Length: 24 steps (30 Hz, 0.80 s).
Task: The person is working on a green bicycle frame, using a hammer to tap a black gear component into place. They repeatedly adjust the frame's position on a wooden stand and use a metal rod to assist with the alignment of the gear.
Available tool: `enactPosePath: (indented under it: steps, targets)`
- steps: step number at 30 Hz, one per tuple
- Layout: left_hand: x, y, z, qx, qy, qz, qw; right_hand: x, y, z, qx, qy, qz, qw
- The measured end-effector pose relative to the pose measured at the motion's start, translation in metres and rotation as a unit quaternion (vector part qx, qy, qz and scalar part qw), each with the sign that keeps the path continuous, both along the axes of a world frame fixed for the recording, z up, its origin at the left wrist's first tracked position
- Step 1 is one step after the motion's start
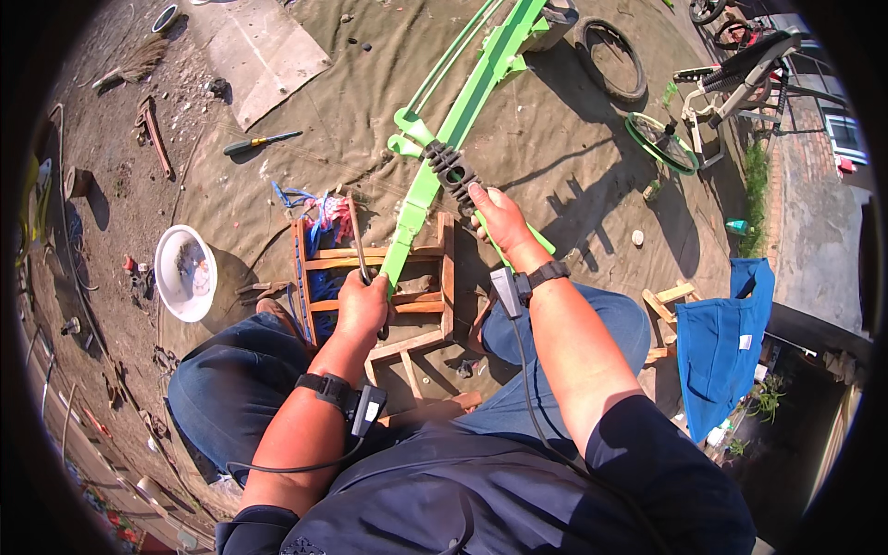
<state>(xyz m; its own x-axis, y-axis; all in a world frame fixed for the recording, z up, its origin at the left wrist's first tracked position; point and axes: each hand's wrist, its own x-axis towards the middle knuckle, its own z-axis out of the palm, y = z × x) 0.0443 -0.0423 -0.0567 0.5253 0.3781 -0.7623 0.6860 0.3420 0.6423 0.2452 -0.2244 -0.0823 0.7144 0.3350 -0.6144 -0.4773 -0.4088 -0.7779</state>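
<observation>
Left hand [363,303] gripping a slim rod [358,239] and the near end of the green beam [472,106], apparently to steady it over the wooden stool [448,277] near its far right corner, I clench a black toothed tool [443,161] across it with my right hand [503,222].

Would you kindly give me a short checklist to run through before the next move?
1. Left hand at the lower end of the green frame: ok.
2. Right hand on the dark ridged piece: ok.
3. Dark ridged piece firmly seated against the frame: cannot tell.
4. Screwdriver in hand: not ok, it lies on the ground cloth.
5. White basin clear of both hands: ok.
</observation>
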Motion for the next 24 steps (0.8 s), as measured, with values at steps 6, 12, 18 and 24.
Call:
enactPosePath:
  steps: [6,12,18,24]
  targets:
    - [-0.001,-0.001,0.006,0.014,-0.015,0.003,1.0,-0.003,0.0,0.004,0.014,0.018,-0.068,0.997]
    - [-0.002,0.002,0.007,0.026,-0.009,-0.005,1.0,0.003,-0.006,-0.02,-0.094,-0.11,-0.059,0.988]
    - [-0.003,0.005,0.014,0.017,-0.024,0.014,0.999,0.014,0.012,0.038,-0.31,-0.36,-0.022,0.88]
    - [-0.004,0.006,0.013,0.014,-0.022,0.013,1.0,0.029,0.02,0.088,-0.151,-0.344,-0.021,0.927]
